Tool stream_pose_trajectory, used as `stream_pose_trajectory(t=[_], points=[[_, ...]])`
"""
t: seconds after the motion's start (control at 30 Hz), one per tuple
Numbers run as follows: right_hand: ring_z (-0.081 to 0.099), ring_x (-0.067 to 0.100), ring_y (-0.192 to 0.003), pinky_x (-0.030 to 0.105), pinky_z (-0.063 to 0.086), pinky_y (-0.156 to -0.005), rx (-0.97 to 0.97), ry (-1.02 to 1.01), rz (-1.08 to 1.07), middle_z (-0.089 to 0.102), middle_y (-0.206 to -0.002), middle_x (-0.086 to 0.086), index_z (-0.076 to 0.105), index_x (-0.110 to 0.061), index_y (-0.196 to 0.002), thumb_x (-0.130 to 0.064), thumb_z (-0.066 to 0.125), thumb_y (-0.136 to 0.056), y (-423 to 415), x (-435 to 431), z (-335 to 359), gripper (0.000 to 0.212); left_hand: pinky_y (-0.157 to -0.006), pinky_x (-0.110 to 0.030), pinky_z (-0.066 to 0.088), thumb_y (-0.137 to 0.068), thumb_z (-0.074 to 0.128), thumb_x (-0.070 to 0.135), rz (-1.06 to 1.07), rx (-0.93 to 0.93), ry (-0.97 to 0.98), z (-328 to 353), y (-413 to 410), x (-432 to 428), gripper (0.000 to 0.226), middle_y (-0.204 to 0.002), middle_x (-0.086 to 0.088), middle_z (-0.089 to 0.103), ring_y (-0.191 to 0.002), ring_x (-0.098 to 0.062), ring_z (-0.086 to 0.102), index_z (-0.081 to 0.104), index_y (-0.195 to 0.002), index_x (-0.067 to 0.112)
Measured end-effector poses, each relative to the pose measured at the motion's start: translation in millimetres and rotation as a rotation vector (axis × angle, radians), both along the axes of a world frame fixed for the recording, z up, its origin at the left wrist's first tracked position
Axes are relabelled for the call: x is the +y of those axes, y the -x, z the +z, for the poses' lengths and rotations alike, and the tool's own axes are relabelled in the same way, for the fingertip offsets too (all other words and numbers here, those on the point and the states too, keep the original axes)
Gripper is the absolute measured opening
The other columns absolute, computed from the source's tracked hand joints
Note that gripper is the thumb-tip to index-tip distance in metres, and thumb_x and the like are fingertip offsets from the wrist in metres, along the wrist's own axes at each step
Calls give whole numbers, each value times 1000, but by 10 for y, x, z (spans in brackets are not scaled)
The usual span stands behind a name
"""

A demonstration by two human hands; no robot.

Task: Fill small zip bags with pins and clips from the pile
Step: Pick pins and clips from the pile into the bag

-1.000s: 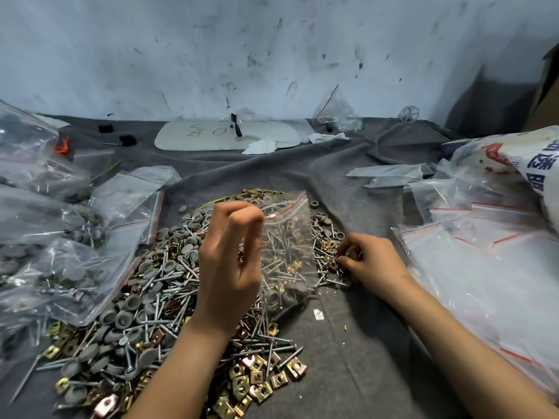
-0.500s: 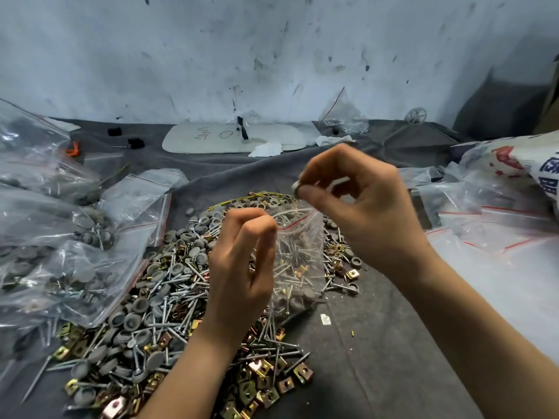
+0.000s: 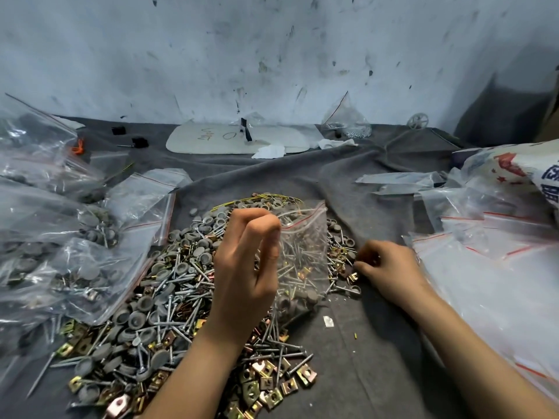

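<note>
Frame centre: the left hand (image 3: 242, 285) pinches the rim of a clear, red-striped zip bag (image 3: 302, 258), part-filled with pins, resting on the pile (image 3: 169, 297). The right hand (image 3: 390, 273) curls its fingers at the pile's right edge; grasp unclear.

- The pile (image 3: 181, 297) mixes silver screws, dull grey caps and brass-gold and coppery clips.
- Over the pile, the zip bag (image 3: 305, 252) is clear with a red stripe.
- Under the pile, the cloth (image 3: 378, 343) is dark grey.
- Left of the pile, the filled bags (image 3: 60, 237) are clear, red-striped.
- Right of the pile, the sack (image 3: 520, 167) is white with red stars and blue print.
- Behind the pile, the wall (image 3: 272, 55) is pale blue-white, dark-flecked.
</note>
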State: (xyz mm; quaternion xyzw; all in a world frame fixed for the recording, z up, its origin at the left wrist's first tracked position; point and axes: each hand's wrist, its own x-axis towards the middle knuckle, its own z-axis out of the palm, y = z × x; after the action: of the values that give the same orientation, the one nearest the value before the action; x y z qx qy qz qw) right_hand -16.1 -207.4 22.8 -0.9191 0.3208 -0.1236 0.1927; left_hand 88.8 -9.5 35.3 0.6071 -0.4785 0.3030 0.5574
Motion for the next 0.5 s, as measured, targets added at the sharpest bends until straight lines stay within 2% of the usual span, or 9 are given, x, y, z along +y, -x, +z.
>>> stream_pose_trajectory(t=[0.07,0.17,0.2,0.3,0.37,0.43,0.5], points=[[61,22,-84,27,41,-70,-45,-19,-5,68,-86,5,68,-15,-85,-14,74,-79,9,-14,-63,9,-67,-12,43,-89,46,-1,2,0,4,6,5,-4,15,-91,-13,55,-80,-11,50,47,-99,9],[57,19,-73,14,34,-57,-123,-97,28,64,-74,3,59,-17,-76,-5,77,-74,-10,7,-66,21,-67,-9,41,-89,46,-1,7,6,0,4,8,-5,14,-91,-11,54,-77,-10,49,47,-99,9],[57,20,-71,13,36,-57,-185,-128,31,64,-72,4,60,-15,-76,-3,77,-74,-16,35,-22,21,-67,-9,41,-89,46,-1,8,6,2,3,10,-7,14,-90,-13,55,-77,-10,49,47,-99,9],[63,17,-69,21,49,-65,-547,-266,91,67,-71,3,64,-10,-78,-2,75,-76,-44,211,312,14,-68,-9,41,-90,46,0,12,0,4,7,13,-5,12,-89,-15,55,-77,-12,49,47,-98,9],[64,8,-67,17,50,-64,-794,-301,246,69,-73,-2,65,-11,-81,-3,75,-77,-76,394,638,14,-69,-10,41,-91,46,1,13,0,1,7,13,-5,11,-90,-15,55,-78,-13,50,47,-98,9],[66,8,-72,19,52,-68,-868,-256,421,70,-78,-1,65,-9,-84,-5,75,-78,-131,580,909,12,-69,-12,41,-91,46,1,6,3,-2,-3,13,1,11,-91,-14,55,-79,-15,51,48,-99,9],[68,15,-77,31,56,-74,-781,-211,508,70,-81,2,66,-6,-85,-7,74,-79,-201,708,1054,10,-70,-13,41,-92,46,2,2,-3,-3,-10,16,4,10,-93,-12,54,-80,-16,52,48,-99,9]])
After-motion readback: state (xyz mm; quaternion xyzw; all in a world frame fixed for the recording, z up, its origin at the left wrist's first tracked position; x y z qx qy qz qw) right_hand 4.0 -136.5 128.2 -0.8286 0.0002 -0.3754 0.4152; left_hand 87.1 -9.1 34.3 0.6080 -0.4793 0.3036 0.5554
